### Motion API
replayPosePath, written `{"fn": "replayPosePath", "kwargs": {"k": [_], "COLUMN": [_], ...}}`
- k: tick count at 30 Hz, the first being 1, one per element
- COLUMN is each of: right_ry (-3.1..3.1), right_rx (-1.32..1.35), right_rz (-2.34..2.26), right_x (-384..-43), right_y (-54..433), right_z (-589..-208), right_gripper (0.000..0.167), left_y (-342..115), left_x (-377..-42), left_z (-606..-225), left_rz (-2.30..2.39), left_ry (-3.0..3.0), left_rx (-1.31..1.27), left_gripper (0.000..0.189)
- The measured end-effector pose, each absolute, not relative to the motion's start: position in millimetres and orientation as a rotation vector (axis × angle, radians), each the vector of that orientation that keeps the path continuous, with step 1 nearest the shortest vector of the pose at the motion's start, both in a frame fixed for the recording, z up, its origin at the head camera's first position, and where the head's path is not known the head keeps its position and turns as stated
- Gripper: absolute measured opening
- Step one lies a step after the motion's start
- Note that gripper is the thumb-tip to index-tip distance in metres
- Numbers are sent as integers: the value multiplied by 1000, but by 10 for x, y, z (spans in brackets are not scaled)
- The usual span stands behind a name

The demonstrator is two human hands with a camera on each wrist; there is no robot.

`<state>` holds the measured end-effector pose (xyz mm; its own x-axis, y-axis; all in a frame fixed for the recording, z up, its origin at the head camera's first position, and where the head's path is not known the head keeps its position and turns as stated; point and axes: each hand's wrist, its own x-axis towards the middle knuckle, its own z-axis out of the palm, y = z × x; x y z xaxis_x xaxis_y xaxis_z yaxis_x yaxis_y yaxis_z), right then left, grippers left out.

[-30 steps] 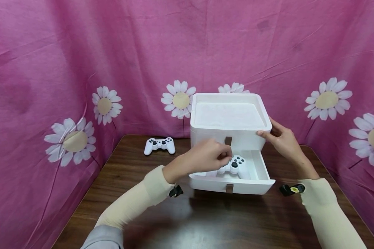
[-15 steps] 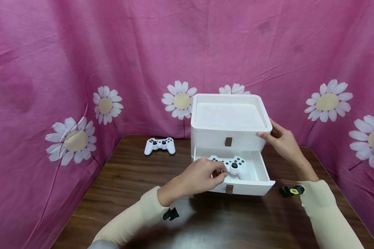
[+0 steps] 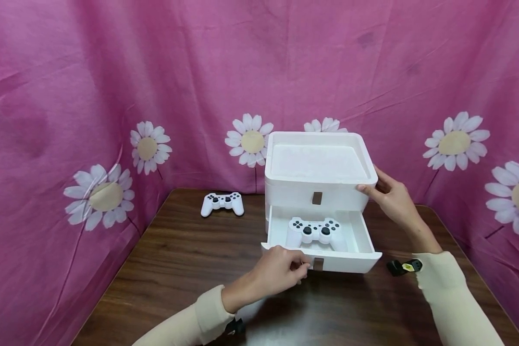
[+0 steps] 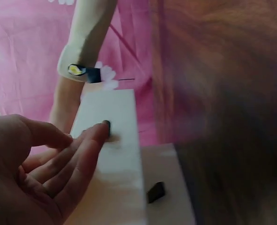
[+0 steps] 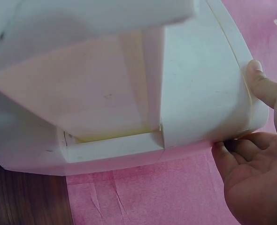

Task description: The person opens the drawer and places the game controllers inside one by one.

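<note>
A white two-drawer unit (image 3: 320, 161) stands at the right of the table, its lower drawer (image 3: 350, 265) pulled out. Inside that drawer lies a white game controller (image 3: 315, 235) with black thumbsticks. My left hand (image 3: 272, 274) is at the drawer's front, fingertips right beside the brown pull tab (image 3: 318, 264). In the left wrist view its fingers (image 4: 84, 164) reach to the dark tab (image 4: 108, 126), with the thumb apart from it. My right hand (image 3: 393, 202) grips the unit's right front corner, thumb on the front edge and fingers around the side.
A second white controller (image 3: 222, 201) rests on the wooden table (image 3: 181, 250) to the left of the unit. The upper drawer, with its own brown tab (image 3: 317, 198), is pushed in. A pink curtain (image 3: 190, 86) with daisies hangs close behind and along both sides.
My left hand has moved out of the lower drawer, down and toward me, to the tab on its front, uncovering the controller inside. My right hand keeps its grip on the unit.
</note>
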<state>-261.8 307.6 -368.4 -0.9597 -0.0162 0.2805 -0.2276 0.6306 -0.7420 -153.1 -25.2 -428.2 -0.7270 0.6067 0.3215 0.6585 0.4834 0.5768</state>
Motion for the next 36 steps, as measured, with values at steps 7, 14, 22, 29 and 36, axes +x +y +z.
{"fn": "replayPosePath", "kwargs": {"k": [7, 14, 22, 29, 36], "right_ry": [-2595, -2598, -2592, -2583, -2584], "right_rx": [213, 232, 235, 241, 236], "right_rz": [1224, 1219, 1234, 1233, 1217], "right_x": [-2630, -2642, -2641, -2651, -2629], "right_y": [3084, 3103, 3094, 3091, 3094], "right_z": [-3699, -3713, -3712, -3728, -3716], "right_gripper": [83, 83, 83, 82, 82], "left_y": [-190, -122, -10, 29, 80], "left_x": [-1507, -1441, -1346, -1369, -1376], "left_z": [-4532, -4706, -4852, -4960, -4962], "left_rz": [-1131, -1409, -2217, -2519, -2577], "left_ry": [-2743, -2762, -2613, -2401, -2249], "left_rx": [-969, -867, -761, -810, -885], "left_gripper": [13, 17, 28, 21, 33]}}
